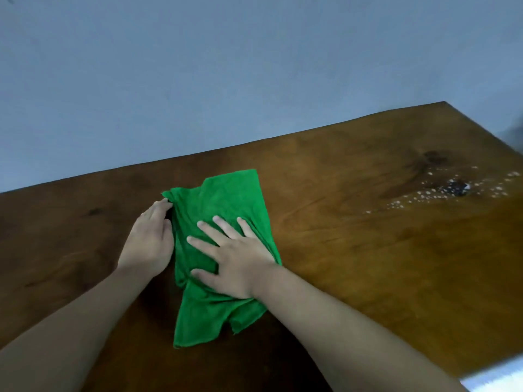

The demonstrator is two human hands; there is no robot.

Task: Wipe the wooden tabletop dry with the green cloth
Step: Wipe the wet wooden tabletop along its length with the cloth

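A green cloth (pixel 226 199) lies crumpled and partly folded on the brown wooden tabletop (pixel 353 250), left of the middle. My right hand (pixel 235 256) presses flat on the cloth with its fingers spread. My left hand (pixel 150 241) rests at the cloth's left edge, its fingers curled against the fabric and its fingertips tucked into a fold. A patch of water droplets (pixel 452 190) glistens on the wood far to the right, well apart from the cloth.
A plain blue-grey wall (pixel 226 66) rises behind the table's far edge. The table's right corner sits at the upper right. A pale blurred object (pixel 498 377) shows at the bottom right corner.
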